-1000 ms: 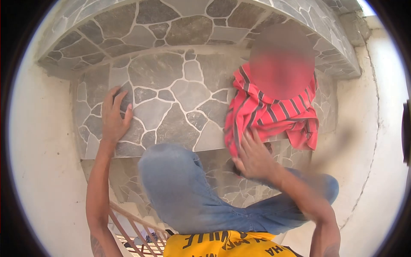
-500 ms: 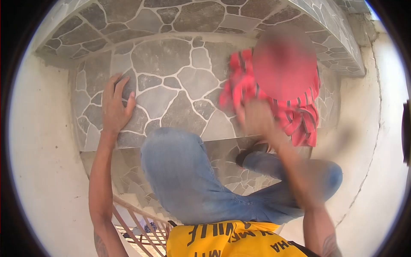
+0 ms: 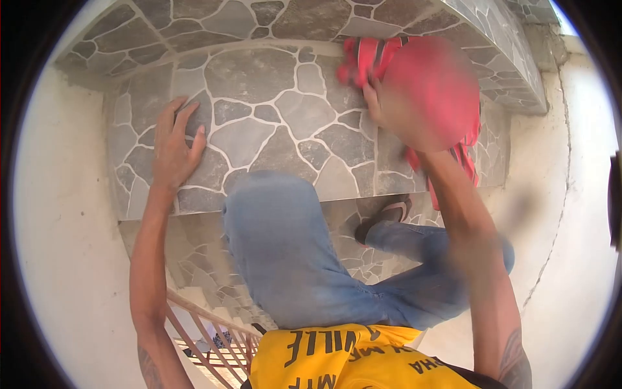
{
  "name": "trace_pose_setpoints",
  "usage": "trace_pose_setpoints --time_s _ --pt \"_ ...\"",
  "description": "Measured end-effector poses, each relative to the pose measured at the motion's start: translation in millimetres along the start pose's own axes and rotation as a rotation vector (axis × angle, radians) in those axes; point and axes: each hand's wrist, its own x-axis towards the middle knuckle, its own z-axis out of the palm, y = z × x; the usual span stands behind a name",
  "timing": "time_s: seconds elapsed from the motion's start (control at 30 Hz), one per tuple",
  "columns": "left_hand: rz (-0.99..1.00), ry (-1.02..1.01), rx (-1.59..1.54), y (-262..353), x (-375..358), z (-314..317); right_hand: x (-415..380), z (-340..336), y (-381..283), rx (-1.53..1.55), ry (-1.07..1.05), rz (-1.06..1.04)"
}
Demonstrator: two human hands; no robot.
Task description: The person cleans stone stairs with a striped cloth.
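Note:
My left hand [image 3: 176, 149] lies on the stone-patterned step [image 3: 249, 78] at its left end, fingers spread and holding nothing. On the right side of the same step, my right hand [image 3: 390, 113] is on a red cloth with dark stripes [image 3: 363, 57], fingers closed round part of it. The cloth is bunched up, and its lower end hangs at the step's front edge. A round blur over the picture hides part of the cloth and of my right hand.
A stone-faced riser [image 3: 311, 19] rises behind the step. Pale walls [image 3: 71, 181] stand on both sides. My jeans-clad knee [image 3: 272, 207] is near the front edge, and a sandalled foot [image 3: 392, 212] rests one step lower. A railing [image 3: 207, 330] runs at the lower left.
My right hand has moved away from me toward the riser, carrying part of the red cloth along. The left hand stays in place on the step.

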Motion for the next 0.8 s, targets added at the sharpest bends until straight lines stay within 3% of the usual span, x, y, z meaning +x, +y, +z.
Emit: trace_pose_setpoints --time_s 0.03,0.13,0.2,0.3,0.37,0.43,0.53,0.6,0.67,0.77,0.8 --pt "0.007 0.002 -0.011 -2.8 -1.0 0.0 25.1 -5.2 1.5 0.12 0.229 0.004" --pt "0.015 0.0 -0.012 -7.2 -1.6 0.7 -48.8 27.8 -8.1 -0.068 0.448 -0.269" --pt "0.003 0.011 -0.011 -6.5 -1.7 5.1 -140.8 -1.4 -70.7 -0.147 0.242 -0.221" --pt "-0.013 0.026 0.002 -4.1 -1.8 3.2 -171.1 -1.3 -76.6 -0.099 0.076 -0.168" --pt "-0.01 0.025 0.019 -1.6 0.6 3.7 -95.3 -7.7 -39.3 -0.212 -0.497 -0.001" --pt "0.012 0.017 0.01 -3.1 0.0 3.4 -14.0 7.3 10.0 -0.245 -0.168 -0.077" --pt "0.028 0.014 0.013 -6.0 -1.3 0.5 -13.3 9.6 -8.2 0.037 0.412 -0.106" --pt "0.019 0.022 0.01 -7.1 2.8 3.0 -96.6 14.8 -45.9 -0.113 0.408 -0.184" --pt "-0.016 0.01 0.003 -4.2 -0.1 3.6 -183.5 16.1 -82.0 -0.09 0.193 -0.131" --pt "-0.005 0.006 0.046 -0.3 3.4 1.5 -174.2 2.2 -78.2 -0.04 0.04 -0.053" --pt "0.006 0.004 0.038 -0.2 3.9 2.1 -153.0 8.6 -58.0 -0.071 -0.123 -0.017"
